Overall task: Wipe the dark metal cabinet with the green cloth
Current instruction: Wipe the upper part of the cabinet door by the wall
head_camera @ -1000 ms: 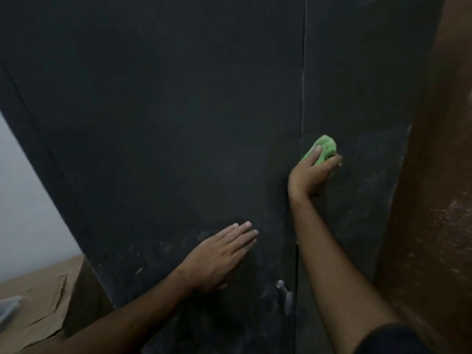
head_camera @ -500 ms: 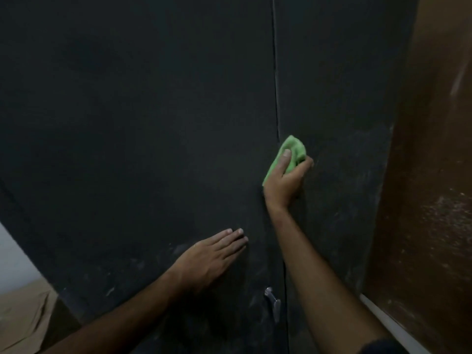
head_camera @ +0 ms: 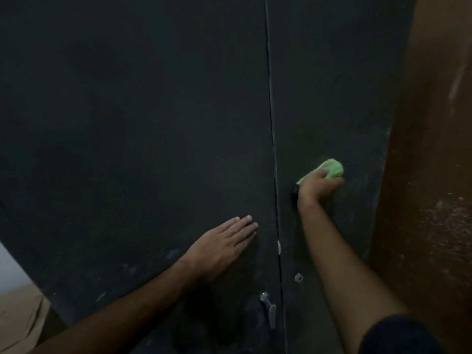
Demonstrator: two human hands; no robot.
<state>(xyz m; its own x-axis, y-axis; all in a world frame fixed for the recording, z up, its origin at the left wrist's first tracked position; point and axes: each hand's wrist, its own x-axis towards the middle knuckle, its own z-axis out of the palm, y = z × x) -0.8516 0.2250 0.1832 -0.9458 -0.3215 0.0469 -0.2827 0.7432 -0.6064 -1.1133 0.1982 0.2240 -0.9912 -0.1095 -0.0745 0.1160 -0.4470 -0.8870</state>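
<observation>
— Report on the right hand?
— I see the right hand (head_camera: 315, 187) curled around the bunched green cloth (head_camera: 328, 168), pressing it to the cabinet (head_camera: 153, 123) right door, near its right edge.
— And the left?
— Left hand (head_camera: 221, 247) flat, fingers straight, on the left door above the handle (head_camera: 269, 311).

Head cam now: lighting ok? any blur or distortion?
Head view: dim, low contrast; the dark cabinet shows little detail. Motion blur smears the right hand and green cloth; the left hand is sharper. Wide-angle bowing bends the door seam.
</observation>
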